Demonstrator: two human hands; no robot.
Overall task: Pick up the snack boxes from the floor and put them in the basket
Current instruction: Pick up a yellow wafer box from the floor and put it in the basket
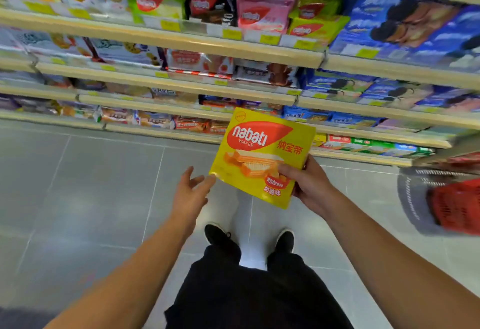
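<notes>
A yellow Nabati wafer box [259, 152] is held up in front of me, tilted, above the grey tiled floor. My right hand [306, 185] grips its lower right corner, thumb on the front face. My left hand [192, 191] is open with fingers spread, and its fingertips touch the box's lower left corner. A basket [452, 206] with a red mesh body and a grey rim sits at the right edge, blurred and partly cut off. No other snack box lies on the visible floor.
Store shelves [181, 42] full of biscuit and wafer packs run across the top half of the view. My two black shoes [249, 237] and dark trousers are below the hands. Grey floor tiles [78, 185] stretch to the left.
</notes>
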